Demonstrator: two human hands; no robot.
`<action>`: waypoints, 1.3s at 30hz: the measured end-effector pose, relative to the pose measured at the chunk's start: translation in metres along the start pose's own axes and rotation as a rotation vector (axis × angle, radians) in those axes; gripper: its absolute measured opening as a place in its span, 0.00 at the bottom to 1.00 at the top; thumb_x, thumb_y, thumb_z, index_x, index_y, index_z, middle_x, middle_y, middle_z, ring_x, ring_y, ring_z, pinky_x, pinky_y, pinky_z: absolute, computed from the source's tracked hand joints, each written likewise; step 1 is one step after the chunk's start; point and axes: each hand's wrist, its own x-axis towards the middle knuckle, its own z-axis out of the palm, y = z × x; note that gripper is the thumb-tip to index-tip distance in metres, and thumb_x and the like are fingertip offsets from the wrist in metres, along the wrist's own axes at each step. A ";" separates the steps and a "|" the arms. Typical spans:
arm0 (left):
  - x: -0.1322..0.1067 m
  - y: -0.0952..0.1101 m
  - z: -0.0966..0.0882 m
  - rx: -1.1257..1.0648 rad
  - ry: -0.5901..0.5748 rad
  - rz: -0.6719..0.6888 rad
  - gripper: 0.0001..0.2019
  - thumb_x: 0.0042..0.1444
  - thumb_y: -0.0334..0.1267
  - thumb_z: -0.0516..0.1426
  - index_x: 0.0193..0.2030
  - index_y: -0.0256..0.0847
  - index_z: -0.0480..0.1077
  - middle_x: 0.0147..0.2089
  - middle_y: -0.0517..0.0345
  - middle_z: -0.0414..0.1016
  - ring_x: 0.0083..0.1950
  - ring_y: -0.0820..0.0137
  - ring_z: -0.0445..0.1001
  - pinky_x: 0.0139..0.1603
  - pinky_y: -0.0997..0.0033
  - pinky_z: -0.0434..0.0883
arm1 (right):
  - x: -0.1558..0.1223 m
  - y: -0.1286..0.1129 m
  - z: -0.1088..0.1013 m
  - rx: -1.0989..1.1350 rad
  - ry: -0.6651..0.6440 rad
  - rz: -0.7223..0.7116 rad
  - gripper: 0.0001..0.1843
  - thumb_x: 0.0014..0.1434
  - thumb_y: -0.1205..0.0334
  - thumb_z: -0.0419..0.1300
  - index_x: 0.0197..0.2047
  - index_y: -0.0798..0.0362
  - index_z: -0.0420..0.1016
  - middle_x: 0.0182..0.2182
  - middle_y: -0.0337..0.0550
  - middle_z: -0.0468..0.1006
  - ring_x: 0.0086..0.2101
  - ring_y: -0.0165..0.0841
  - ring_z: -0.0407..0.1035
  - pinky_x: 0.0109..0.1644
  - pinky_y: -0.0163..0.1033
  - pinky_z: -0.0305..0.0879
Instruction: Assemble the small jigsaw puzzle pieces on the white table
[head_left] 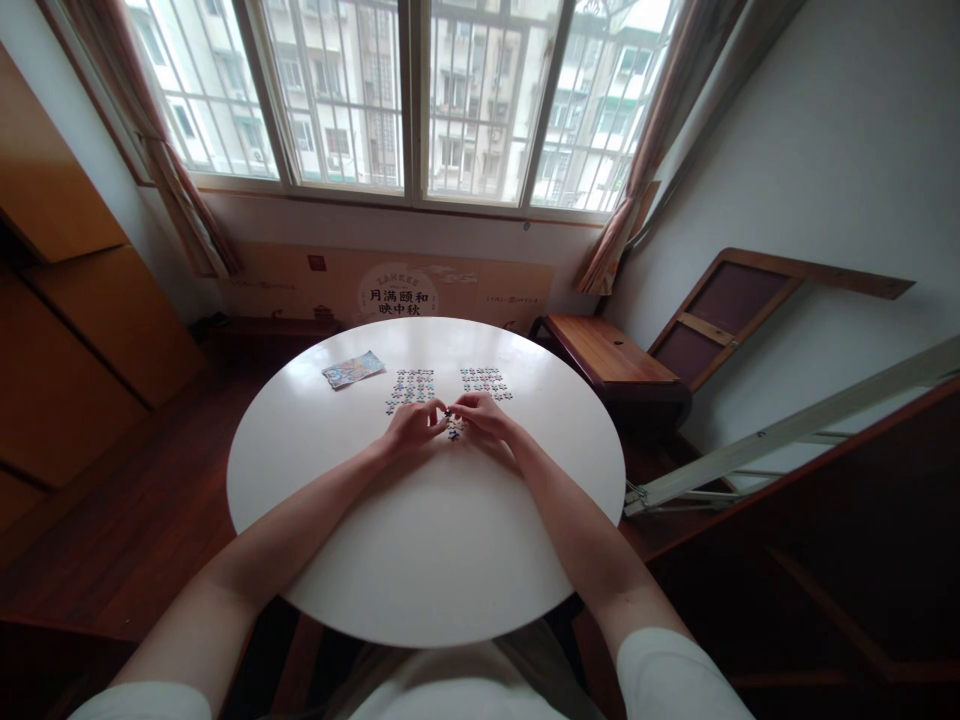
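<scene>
My left hand (415, 425) and my right hand (484, 412) meet over the middle of a white round table (420, 540). Their fingertips are closed on a small dark jigsaw puzzle piece (448, 412) between them; the fingers partly cover it. Just below lie a few loose puzzle pieces (454, 435). Beyond my left hand, several pieces (414, 385) are laid out in rows. A second group of pieces (484, 380) sits in rows past my right hand. A colourful printed sheet (353, 370) rests towards the table's far left.
A wooden bench-like stand (611, 348) is beyond the table's right edge, with a folded wooden frame (720, 320) leaning against the wall. Orange cabinets (75, 350) line the left side. Behind the table, a printed cardboard panel (480, 280) stands below the barred window (337, 90).
</scene>
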 end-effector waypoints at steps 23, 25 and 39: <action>0.000 0.001 0.000 0.019 0.004 -0.018 0.11 0.53 0.44 0.53 0.42 0.46 0.70 0.27 0.65 0.75 0.26 0.73 0.71 0.30 0.75 0.62 | 0.000 0.001 0.000 -0.009 -0.011 -0.006 0.20 0.46 0.47 0.62 0.28 0.58 0.75 0.20 0.39 0.70 0.21 0.26 0.61 0.25 0.32 0.55; 0.000 0.001 0.000 0.017 0.005 -0.020 0.12 0.53 0.44 0.53 0.42 0.46 0.70 0.27 0.65 0.75 0.26 0.73 0.71 0.30 0.75 0.62 | 0.000 0.000 0.000 -0.012 -0.012 0.000 0.20 0.46 0.47 0.62 0.28 0.58 0.75 0.20 0.39 0.71 0.21 0.26 0.61 0.25 0.32 0.55; 0.000 0.003 -0.002 0.005 -0.017 -0.023 0.12 0.53 0.44 0.53 0.41 0.45 0.71 0.26 0.64 0.75 0.25 0.73 0.71 0.29 0.76 0.62 | -0.002 -0.003 0.000 -0.001 -0.014 0.007 0.19 0.47 0.47 0.62 0.28 0.58 0.74 0.20 0.39 0.70 0.22 0.25 0.61 0.25 0.31 0.55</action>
